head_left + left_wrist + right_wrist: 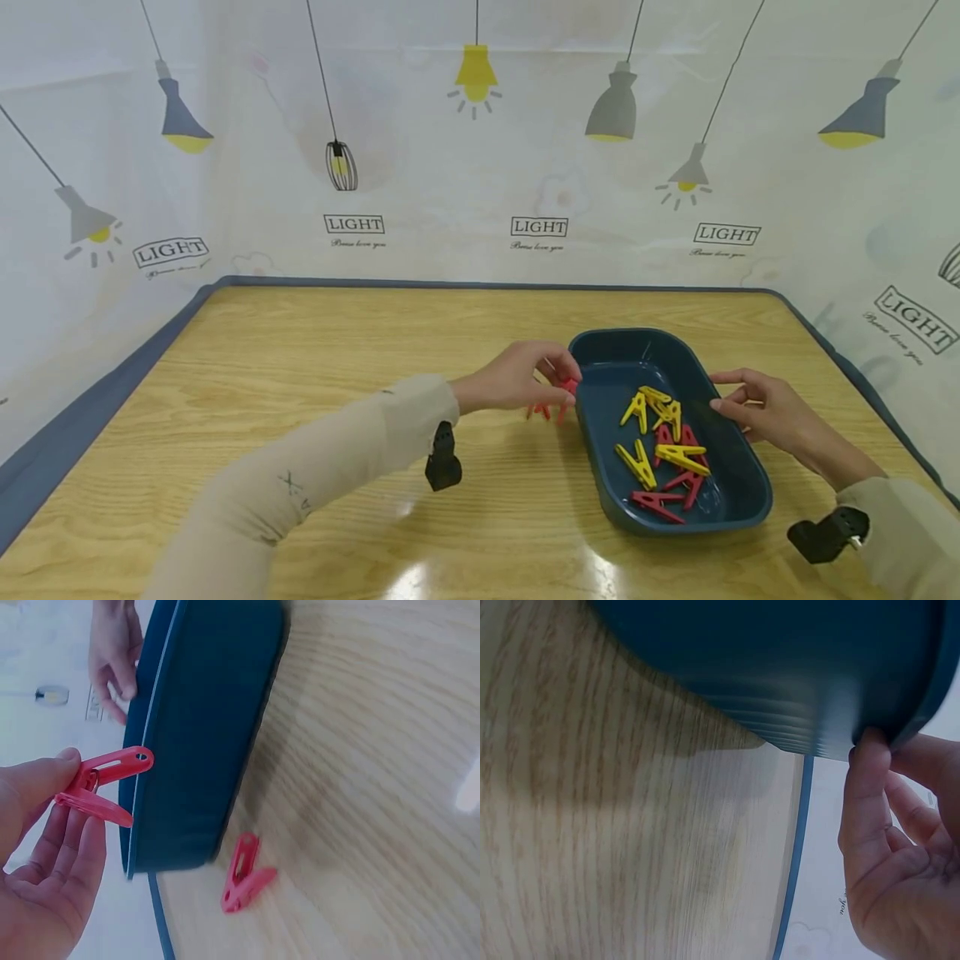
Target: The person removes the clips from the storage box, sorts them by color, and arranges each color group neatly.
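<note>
My left hand (517, 379) pinches a red clothespin (101, 806) between thumb and fingers, right by the left rim of a deep blue plastic basin (606, 396). Below that hand, another red clothespin (241, 891) lies on the table close to the basin's outer wall. Opposite, my right hand (768, 408) grips the basin's right rim, one fingertip against the outer wall under the lip in the right wrist view. Inside the basin, several yellow clothespins (681, 457) and several red clothespins (658, 505) lie loosely piled, mostly toward the near right part.
The basin stands on a light wood-grain table (360, 333), right of its middle. A pale curtain (450, 167) printed with hanging lamps surrounds the table's back and sides, with a dark blue band along the edge. Dark camera mounts (444, 458) sit on both wrists.
</note>
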Available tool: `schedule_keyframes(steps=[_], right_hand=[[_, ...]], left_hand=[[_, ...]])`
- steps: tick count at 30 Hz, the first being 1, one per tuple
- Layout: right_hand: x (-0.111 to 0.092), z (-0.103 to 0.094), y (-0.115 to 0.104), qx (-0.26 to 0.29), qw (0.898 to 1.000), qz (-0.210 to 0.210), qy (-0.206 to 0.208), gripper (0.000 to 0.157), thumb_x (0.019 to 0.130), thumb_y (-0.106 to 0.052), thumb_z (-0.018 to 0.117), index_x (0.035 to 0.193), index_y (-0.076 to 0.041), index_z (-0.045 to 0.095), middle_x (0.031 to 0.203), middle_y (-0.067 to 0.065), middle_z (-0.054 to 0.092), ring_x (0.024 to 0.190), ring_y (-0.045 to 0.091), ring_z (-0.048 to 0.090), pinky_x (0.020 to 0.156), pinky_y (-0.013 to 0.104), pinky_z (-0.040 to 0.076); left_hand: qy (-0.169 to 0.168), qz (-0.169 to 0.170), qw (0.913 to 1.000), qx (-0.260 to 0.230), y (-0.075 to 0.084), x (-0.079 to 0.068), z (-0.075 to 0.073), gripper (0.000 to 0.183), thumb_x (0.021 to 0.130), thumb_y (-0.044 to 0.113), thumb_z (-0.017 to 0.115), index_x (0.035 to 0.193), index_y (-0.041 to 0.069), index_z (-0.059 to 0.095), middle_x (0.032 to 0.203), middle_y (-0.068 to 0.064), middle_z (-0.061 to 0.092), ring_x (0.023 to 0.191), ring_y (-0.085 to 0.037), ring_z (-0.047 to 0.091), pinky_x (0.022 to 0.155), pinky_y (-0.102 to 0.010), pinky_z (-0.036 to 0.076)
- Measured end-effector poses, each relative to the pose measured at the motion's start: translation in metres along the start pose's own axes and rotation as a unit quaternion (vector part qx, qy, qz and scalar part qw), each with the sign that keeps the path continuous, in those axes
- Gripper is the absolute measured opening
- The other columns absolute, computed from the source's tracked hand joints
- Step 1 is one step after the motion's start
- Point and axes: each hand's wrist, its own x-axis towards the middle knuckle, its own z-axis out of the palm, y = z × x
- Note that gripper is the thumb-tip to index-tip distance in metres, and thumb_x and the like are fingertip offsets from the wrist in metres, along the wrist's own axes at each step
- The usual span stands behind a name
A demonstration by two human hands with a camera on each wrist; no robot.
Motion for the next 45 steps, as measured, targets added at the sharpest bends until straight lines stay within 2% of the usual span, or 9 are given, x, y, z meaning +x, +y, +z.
schedule_keyframes(steps=[6,12,15,18,20,25,28,37,45], right_hand=[[0.0,0.0,0.0,-0.001,1.0,0.003,-0.003,0.056,0.09,-0.027,0.052,0.13,0.006,0.032,0.091,0.015,0.058,0.073,0.019,0.056,0.06,0.034,0.051],[0.0,0.0,0.001,0.0,1.0,0.003,-0.004,0.056,0.09,-0.028,0.052,0.131,0.006,0.032,0.091,0.015,0.057,0.074,0.02,0.057,0.06,0.035,0.051],[0.001,0.0,0.001,0.001,1.0,0.004,-0.004,0.057,0.09,-0.029,0.052,0.13,0.006,0.032,0.091,0.016,0.058,0.074,0.02,0.057,0.06,0.035,0.051],[0.001,-0.001,0.002,0.0,1.0,0.007,-0.004,0.058,0.089,-0.03,0.053,0.131,0.006,0.032,0.09,0.016,0.058,0.074,0.021,0.057,0.06,0.035,0.051],[0.001,-0.001,0.002,-0.001,1.0,0.008,-0.002,0.058,0.089,-0.03,0.053,0.131,0.005,0.032,0.09,0.016,0.058,0.074,0.021,0.057,0.06,0.035,0.051],[0.002,0.0,0.001,-0.002,1.0,0.004,0.0,0.056,0.089,-0.028,0.053,0.13,0.005,0.033,0.089,0.015,0.059,0.073,0.019,0.057,0.059,0.034,0.051],[0.001,0.0,0.001,0.0,1.0,0.001,0.0,0.055,0.09,-0.027,0.053,0.13,0.006,0.033,0.089,0.014,0.059,0.071,0.019,0.057,0.059,0.033,0.051],[0.0,-0.001,-0.001,0.004,1.0,0.001,0.001,0.055,0.09,-0.026,0.053,0.13,0.006,0.033,0.089,0.015,0.058,0.073,0.02,0.058,0.059,0.034,0.052],[0.0,-0.001,0.0,0.005,1.0,0.004,0.001,0.055,0.09,-0.027,0.053,0.13,0.006,0.033,0.089,0.015,0.058,0.072,0.019,0.057,0.059,0.033,0.051]], left_hand=[[0.047,-0.009,0.9988,0.009,-0.014,-0.012,-0.015,0.019,0.077,0.012,0.07,0.093,0.007,0.061,0.088,-0.001,0.06,0.078,-0.009,0.057,0.075,-0.025,0.046],[0.076,-0.053,0.9956,0.011,-0.035,-0.019,-0.025,0.017,0.078,0.011,0.068,0.092,0.008,0.061,0.087,0.0,0.058,0.08,-0.012,0.056,0.074,-0.024,0.046],[0.084,-0.084,0.9929,-0.008,-0.043,-0.021,-0.027,0.017,0.078,0.012,0.068,0.093,0.008,0.06,0.087,-0.002,0.057,0.08,-0.013,0.057,0.071,-0.025,0.046],[0.092,-0.105,0.9896,-0.034,-0.049,-0.02,-0.026,0.02,0.078,0.011,0.068,0.095,0.005,0.06,0.087,-0.004,0.057,0.078,-0.015,0.058,0.068,-0.025,0.047],[0.097,-0.119,0.987,-0.048,-0.043,-0.021,-0.027,0.021,0.078,0.008,0.067,0.096,0.001,0.06,0.088,-0.008,0.057,0.079,-0.019,0.059,0.067,-0.027,0.048],[0.109,-0.147,0.9815,-0.055,-0.058,-0.018,-0.024,0.022,0.077,0.009,0.069,0.095,0.001,0.06,0.086,-0.008,0.057,0.078,-0.019,0.058,0.066,-0.026,0.048],[0.114,-0.162,0.9783,-0.06,-0.075,-0.015,-0.02,0.021,0.076,0.011,0.07,0.093,0.003,0.06,0.084,-0.005,0.058,0.074,-0.016,0.058,0.064,-0.026,0.048],[0.105,-0.186,0.9752,-0.057,-0.089,-0.015,-0.011,0.022,0.077,0.014,0.069,0.095,0.005,0.06,0.084,-0.004,0.057,0.076,-0.015,0.056,0.066,-0.025,0.047],[0.106,-0.186,0.9758,-0.047,-0.093,-0.018,-0.005,0.024,0.078,0.016,0.069,0.096,0.003,0.06,0.085,-0.004,0.058,0.076,-0.014,0.056,0.065,-0.025,0.046]])
